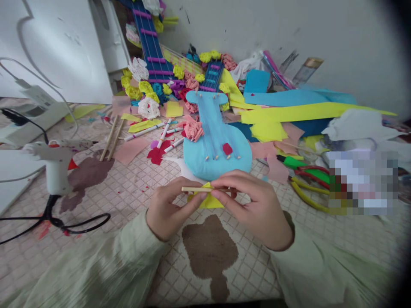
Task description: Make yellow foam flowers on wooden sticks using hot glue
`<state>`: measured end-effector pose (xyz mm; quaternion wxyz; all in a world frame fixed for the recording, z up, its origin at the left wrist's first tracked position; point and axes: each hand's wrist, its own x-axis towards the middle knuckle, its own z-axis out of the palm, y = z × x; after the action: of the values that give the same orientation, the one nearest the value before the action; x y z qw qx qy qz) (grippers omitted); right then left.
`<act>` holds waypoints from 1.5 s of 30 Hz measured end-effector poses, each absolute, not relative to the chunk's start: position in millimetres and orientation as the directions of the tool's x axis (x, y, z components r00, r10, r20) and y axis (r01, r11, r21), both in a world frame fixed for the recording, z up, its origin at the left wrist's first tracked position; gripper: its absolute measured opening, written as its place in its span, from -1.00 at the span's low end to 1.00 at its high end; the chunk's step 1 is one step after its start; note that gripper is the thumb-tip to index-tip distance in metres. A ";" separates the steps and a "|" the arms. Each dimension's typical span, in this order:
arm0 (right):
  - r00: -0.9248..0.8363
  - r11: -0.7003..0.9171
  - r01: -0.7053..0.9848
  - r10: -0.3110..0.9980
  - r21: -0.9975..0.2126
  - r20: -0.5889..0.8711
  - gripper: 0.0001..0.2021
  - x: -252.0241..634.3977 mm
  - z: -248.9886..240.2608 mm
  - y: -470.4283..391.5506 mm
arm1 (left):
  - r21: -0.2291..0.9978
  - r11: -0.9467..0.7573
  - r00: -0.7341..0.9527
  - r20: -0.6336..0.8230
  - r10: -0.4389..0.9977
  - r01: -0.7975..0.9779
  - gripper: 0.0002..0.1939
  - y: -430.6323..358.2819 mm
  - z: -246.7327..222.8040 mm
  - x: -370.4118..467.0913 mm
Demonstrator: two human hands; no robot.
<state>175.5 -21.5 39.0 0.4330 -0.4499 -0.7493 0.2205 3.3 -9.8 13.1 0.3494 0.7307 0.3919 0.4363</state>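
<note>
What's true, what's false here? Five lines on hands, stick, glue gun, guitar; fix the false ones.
1. The left hand and right hand hold the stick between them. True.
2. The stick stands upright. False: it lies roughly level.
3. The glue gun is left of the light-blue guitar. True.
4. The right hand touches the glue gun. False: neither hand does.
5. The yellow paper lies far from both hands. False: it is right at their fingers.
</note>
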 end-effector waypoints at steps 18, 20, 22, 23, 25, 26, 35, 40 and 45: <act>-0.241 0.495 0.501 0.868 -0.710 0.435 -0.93 173.1 41.9 -21.7 | 0.834 -0.474 0.317 0.385 0.867 0.283 -0.88 -10.2 14.8 3.2; -0.241 0.499 0.515 0.865 -0.697 0.440 -0.92 173.0 42.1 -21.3 | 0.823 -0.493 0.336 0.397 0.854 0.280 -0.90 -10.0 15.5 3.3; -0.238 0.500 0.520 0.863 -0.692 0.445 -0.94 173.7 41.7 -21.2 | 0.811 -0.512 0.354 0.408 0.842 0.283 -0.90 -9.8 16.2 3.6; -0.237 0.502 0.519 0.862 -0.692 0.447 -0.95 174.1 41.4 -21.3 | 0.807 -0.517 0.361 0.409 0.838 0.287 -0.90 -9.8 16.5 3.8; -0.244 0.510 0.508 0.858 -0.694 0.452 -0.97 175.1 40.3 -21.6 | 0.803 -0.522 0.372 0.409 0.833 0.287 -0.89 -9.9 16.8 4.2; -0.250 0.513 0.502 0.857 -0.697 0.451 -0.98 175.5 39.8 -21.8 | 0.802 -0.524 0.376 0.409 0.831 0.286 -0.89 -10.0 16.9 4.3; -0.282 0.463 0.441 0.885 -0.769 0.371 -0.98 176.4 42.1 -21.6 | 0.796 -0.540 0.375 0.429 0.822 0.273 -0.85 -12.0 16.5 5.9; -0.211 0.412 0.454 0.911 -0.790 0.354 -0.93 180.0 47.4 -22.5 | 0.854 -0.425 0.294 0.340 0.893 0.301 -0.91 -11.2 15.6 5.9; -0.220 0.448 0.484 0.894 -0.752 0.391 -0.81 182.3 50.0 -22.6 | 0.860 -0.344 0.176 0.298 0.938 0.376 -0.92 -8.1 13.6 5.0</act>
<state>182.3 -22.6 50.0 0.4176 -0.4643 -0.7415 0.2454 5.0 -8.1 13.6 0.3234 0.6952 0.4727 0.4344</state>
